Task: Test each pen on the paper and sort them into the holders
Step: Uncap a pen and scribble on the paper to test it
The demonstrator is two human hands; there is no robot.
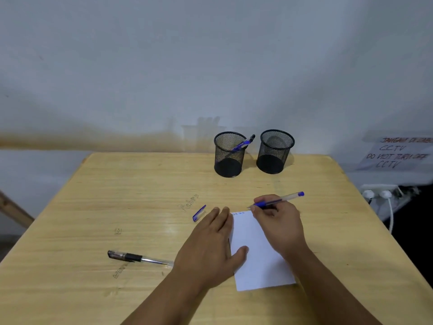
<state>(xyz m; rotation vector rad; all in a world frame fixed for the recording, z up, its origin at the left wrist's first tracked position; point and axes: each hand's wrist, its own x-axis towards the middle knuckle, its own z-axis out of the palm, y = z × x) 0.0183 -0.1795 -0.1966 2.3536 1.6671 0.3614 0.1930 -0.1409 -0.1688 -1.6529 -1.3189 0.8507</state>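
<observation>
My right hand (278,221) grips a blue pen (284,198), its uncapped tip at the top edge of the white paper (260,261), where small blue marks show. My left hand (210,245) lies flat on the paper's left edge, fingers straight, thumb on the sheet. A blue pen cap (199,213) lies just left of my fingertips. A black pen (138,258) lies on the table to the left. Two black mesh holders stand at the back: the left holder (228,156) has a blue pen (243,144) in it, the right holder (275,152) looks empty.
The wooden table (140,195) ends at the wall behind the holders. To the right, off the table, are a power strip with white plugs (379,192) and a handwritten CCTV sign (396,153).
</observation>
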